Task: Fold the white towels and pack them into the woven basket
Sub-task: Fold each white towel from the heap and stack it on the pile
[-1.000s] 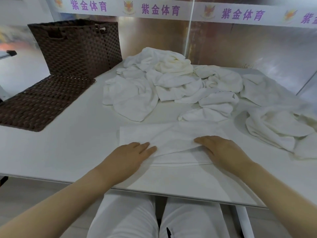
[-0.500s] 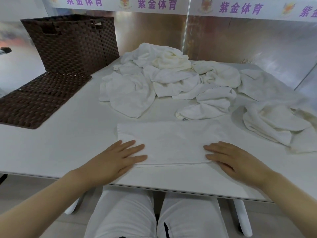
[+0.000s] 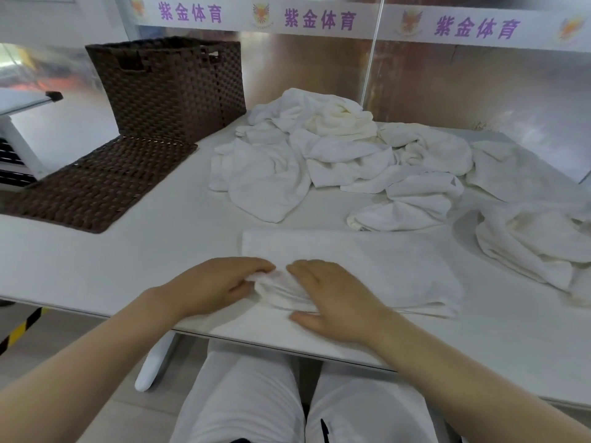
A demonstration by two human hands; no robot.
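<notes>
A folded white towel (image 3: 377,263) lies flat on the white table (image 3: 134,260) in front of me. Its near left corner is bunched up between my hands. My left hand (image 3: 211,286) grips that bunched corner with curled fingers. My right hand (image 3: 332,298) rests on the towel just to the right, fingers over the bunched cloth and thumb at the towel's near edge. The dark brown woven basket (image 3: 172,87) stands at the far left of the table. A heap of loose white towels (image 3: 319,151) lies behind the folded one.
The basket's woven lid (image 3: 99,183) lies flat in front of it, at the left. More crumpled towels (image 3: 537,241) sit at the right edge. A reflective wall (image 3: 447,81) closes the back. My knees show under the near table edge.
Both hands came together from the towel's two ends to its near left corner. The left hand has taken hold of the cloth there and bunched it. The view shifted left.
</notes>
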